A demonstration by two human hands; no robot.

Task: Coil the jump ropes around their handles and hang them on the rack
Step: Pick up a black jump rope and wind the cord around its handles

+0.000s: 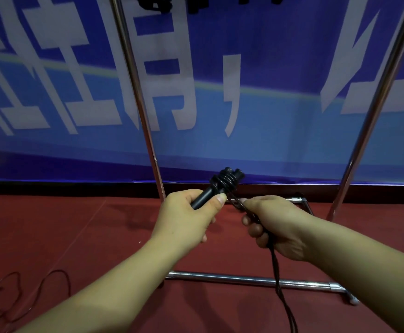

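My left hand [186, 217] grips two black jump rope handles [220, 186] held side by side, pointing up and away. Several turns of black cord are wound around their upper ends. My right hand [275, 227] pinches the doubled black rope [281, 294] just right of the handles, and the slack hangs from my fist down to the bottom edge. The chrome rack [244, 280] stands right in front of me, its two uprights rising to the top. Dark coiled ropes [155, 4] hang at the very top, mostly cut off.
A blue banner [220, 104] with large white characters covers the wall behind the rack. The floor is red carpet [76, 224]. Another thin dark rope [28, 292] lies loose on the carpet at the bottom left. The rack's base bars sit low by my feet.
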